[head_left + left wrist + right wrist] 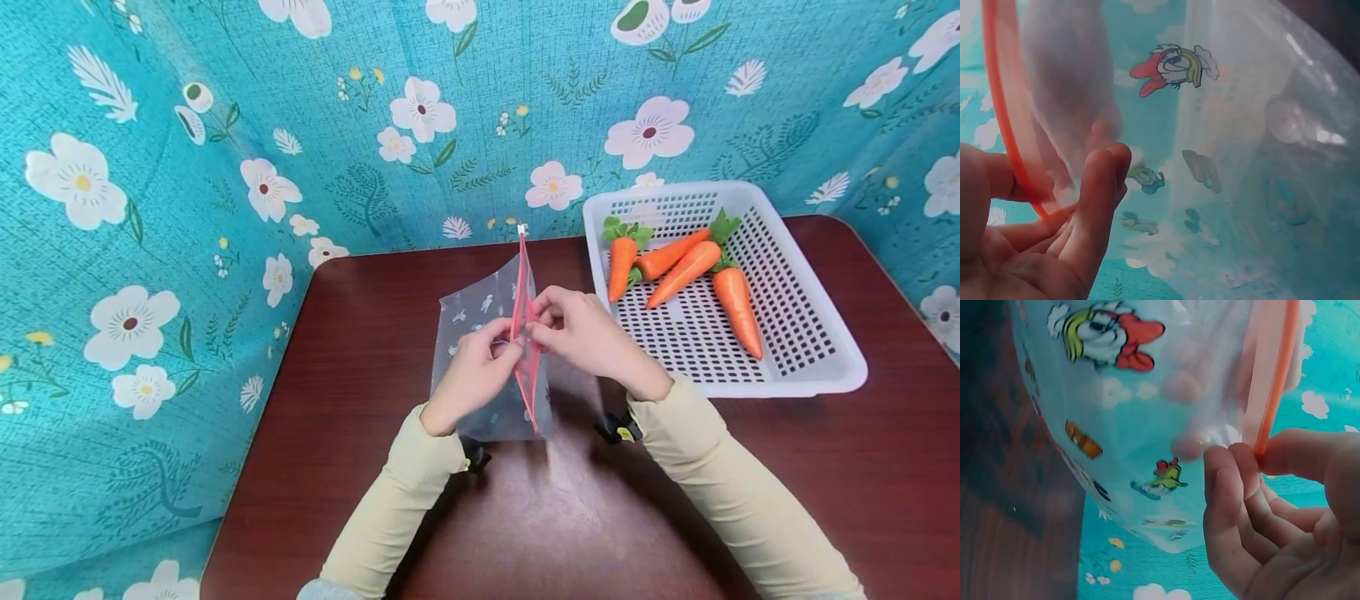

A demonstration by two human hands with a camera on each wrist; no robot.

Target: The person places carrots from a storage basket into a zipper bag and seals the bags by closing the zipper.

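A clear zipper bag [480, 312] printed with cartoon ducks stands over the table, its pink-red zipper edge parted into a narrow mouth. My left hand [480, 371] pinches the left rim of that mouth between thumb and fingers. On the opposite rim, my right hand [581, 333] does the same, its thumb and fingertips at the zipper strip. The white slider sits at the far end of the zipper. Both wrist views show the duck prints close up, the bag [1222, 156] spreading right of the left fingers and the bag [1122, 412] left of the right fingers.
A white perforated basket [840, 358] stands at the right, behind my right forearm. Several orange carrots [738, 312] with green tops lie in it. The dark red-brown table [360, 333] meets a turquoise flowered cloth [337, 125] at the back and left.
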